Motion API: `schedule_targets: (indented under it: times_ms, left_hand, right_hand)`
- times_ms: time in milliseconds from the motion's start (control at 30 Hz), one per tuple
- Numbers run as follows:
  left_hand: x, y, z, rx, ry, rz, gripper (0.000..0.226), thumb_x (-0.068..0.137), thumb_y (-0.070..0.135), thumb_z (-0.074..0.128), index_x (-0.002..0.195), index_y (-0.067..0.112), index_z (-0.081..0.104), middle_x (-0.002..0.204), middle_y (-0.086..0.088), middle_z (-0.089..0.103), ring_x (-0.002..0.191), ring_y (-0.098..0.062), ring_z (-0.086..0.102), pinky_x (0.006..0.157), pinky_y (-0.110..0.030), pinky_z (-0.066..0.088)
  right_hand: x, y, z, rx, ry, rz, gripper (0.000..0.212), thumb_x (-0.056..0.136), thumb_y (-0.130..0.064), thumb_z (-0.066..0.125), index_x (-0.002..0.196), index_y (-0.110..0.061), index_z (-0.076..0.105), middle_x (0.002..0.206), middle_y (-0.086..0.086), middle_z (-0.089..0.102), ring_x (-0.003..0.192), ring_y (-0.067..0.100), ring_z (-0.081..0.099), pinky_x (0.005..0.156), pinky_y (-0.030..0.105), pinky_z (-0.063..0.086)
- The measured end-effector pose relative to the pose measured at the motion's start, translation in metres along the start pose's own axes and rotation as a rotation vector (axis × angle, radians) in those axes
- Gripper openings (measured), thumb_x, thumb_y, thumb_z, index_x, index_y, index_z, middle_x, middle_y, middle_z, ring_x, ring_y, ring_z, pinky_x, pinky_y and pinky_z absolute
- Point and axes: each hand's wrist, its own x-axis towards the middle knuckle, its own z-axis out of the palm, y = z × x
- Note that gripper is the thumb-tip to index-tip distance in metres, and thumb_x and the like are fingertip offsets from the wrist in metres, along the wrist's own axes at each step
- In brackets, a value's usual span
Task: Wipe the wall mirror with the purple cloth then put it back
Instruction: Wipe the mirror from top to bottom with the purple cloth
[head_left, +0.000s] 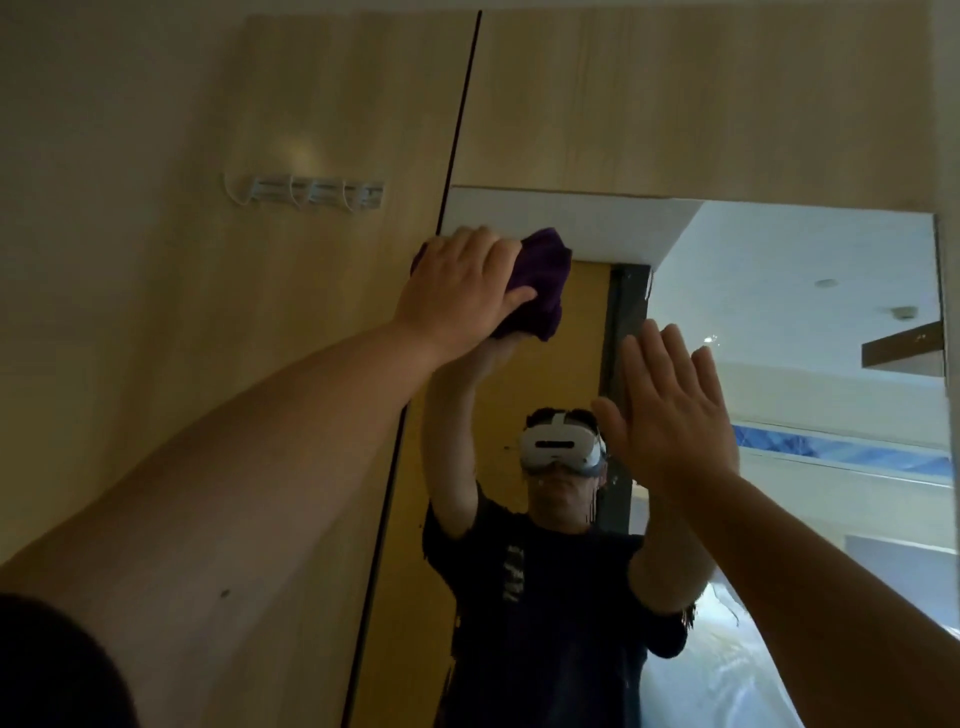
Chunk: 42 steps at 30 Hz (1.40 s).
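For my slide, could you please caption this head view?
Left hand presses bunched purple cloth against wall mirror's upper-left corner; open right hand raised.

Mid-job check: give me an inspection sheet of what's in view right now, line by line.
Surface: wall mirror set in a wooden wall; small specks show on the glass lower down.
Job's things: purple cloth bunched, pressed to the mirror's upper left corner.
Clutter: nothing seen.
Grippers: left hand clamped on the cloth; right hand open, palm flat toward the glass, contact unclear.
Cables: nothing seen.
Surroundings: hook rack on the wood panel left of the mirror, nothing hanging on it; dark seam between panels.
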Motion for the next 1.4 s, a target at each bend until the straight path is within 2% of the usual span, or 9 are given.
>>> schedule_targets:
  times_ms: [133,300,467,567,767,1000,1167,1300,1400]
  left_hand:
    - [0.045,-0.016,0.009,0.028,-0.052,-0.041,0.056,0.096,0.052,0.036,0.118,0.005,0.055,0.108,-0.015,0.058,0.095,-0.035,0.055,0.080,-0.045,0.043]
    - [0.076,-0.037,0.028,0.000,-0.166,-0.115,0.055,0.101,0.050,0.033,0.135,0.008,0.043,0.133,-0.015,0.046,0.120,-0.034,0.042,0.098,-0.046,0.033]
    - [0.058,-0.032,0.050,-0.154,-0.276,-0.160,0.064,0.104,0.050,0.026,0.154,0.011,0.019,0.162,-0.007,0.016,0.150,-0.023,0.010,0.121,-0.043,0.010]
    - [0.026,-0.018,0.043,-0.159,-0.268,-0.089,0.066,0.104,0.051,0.022,0.154,0.009,0.021,0.162,-0.008,0.016,0.150,-0.022,0.012,0.120,-0.041,0.008]
    - [-0.074,0.014,0.023,-0.196,-0.265,-0.010,0.066,0.101,0.050,0.026,0.147,0.006,0.038,0.157,-0.011,0.031,0.145,-0.027,0.028,0.118,-0.045,0.020]
    - [-0.176,0.067,0.002,-0.176,-0.295,0.000,0.064,0.100,0.048,0.038,0.148,0.006,0.034,0.158,-0.012,0.027,0.147,-0.028,0.024,0.117,-0.050,0.024]
    - [-0.256,0.095,-0.016,-0.199,-0.331,0.109,0.063,0.101,0.050,0.040,0.149,0.009,0.032,0.159,-0.010,0.027,0.147,-0.028,0.025,0.116,-0.050,0.027]
    - [-0.261,0.093,-0.016,-0.199,-0.264,0.112,0.058,0.102,0.049,0.042,0.145,0.011,0.041,0.154,-0.007,0.038,0.140,-0.027,0.039,0.113,-0.046,0.032]
    - [-0.243,0.090,-0.016,-0.215,-0.176,0.134,0.047,0.104,0.045,0.040,0.135,0.010,0.049,0.136,-0.007,0.058,0.119,-0.026,0.056,0.100,-0.041,0.040]
  right_hand:
    - [0.001,0.001,0.002,-0.003,0.033,-0.008,0.076,0.100,-0.062,0.016,0.155,-0.010,0.023,0.163,0.012,0.012,0.152,0.029,0.002,0.121,0.045,0.001]
    - [0.001,0.003,0.004,-0.009,0.082,-0.015,0.074,0.100,-0.061,0.018,0.153,-0.010,0.027,0.162,0.013,0.019,0.151,0.028,0.005,0.122,0.047,0.005]
    - [0.000,0.004,0.007,0.002,0.100,-0.023,0.076,0.099,-0.061,0.012,0.154,-0.010,0.025,0.163,0.013,0.018,0.152,0.027,0.005,0.122,0.046,0.003]
    - [0.000,0.003,0.007,0.007,0.096,-0.025,0.076,0.099,-0.062,0.012,0.154,-0.010,0.025,0.163,0.013,0.017,0.152,0.027,0.004,0.122,0.047,0.005]
    - [0.000,0.003,0.002,0.038,0.046,-0.018,0.074,0.099,-0.061,0.021,0.155,-0.012,0.022,0.165,0.011,0.012,0.152,0.027,0.000,0.123,0.047,0.002]
    - [0.001,0.005,-0.006,0.171,0.046,-0.019,0.067,0.099,-0.054,0.029,0.151,-0.012,0.034,0.163,0.010,0.022,0.152,0.027,0.008,0.123,0.046,0.004]
    - [-0.009,0.033,-0.019,0.213,0.090,-0.001,0.055,0.101,-0.043,0.042,0.147,-0.014,0.036,0.162,0.012,0.024,0.152,0.028,0.011,0.122,0.049,0.009]
    - [-0.022,0.076,-0.022,0.159,0.068,0.147,0.066,0.098,-0.050,0.023,0.149,-0.008,0.032,0.163,0.016,0.016,0.152,0.031,0.007,0.122,0.053,0.008]
    - [-0.028,0.092,-0.017,0.137,0.032,0.184,0.066,0.097,-0.052,0.021,0.146,-0.009,0.032,0.158,0.018,0.023,0.150,0.035,0.013,0.120,0.059,0.014]
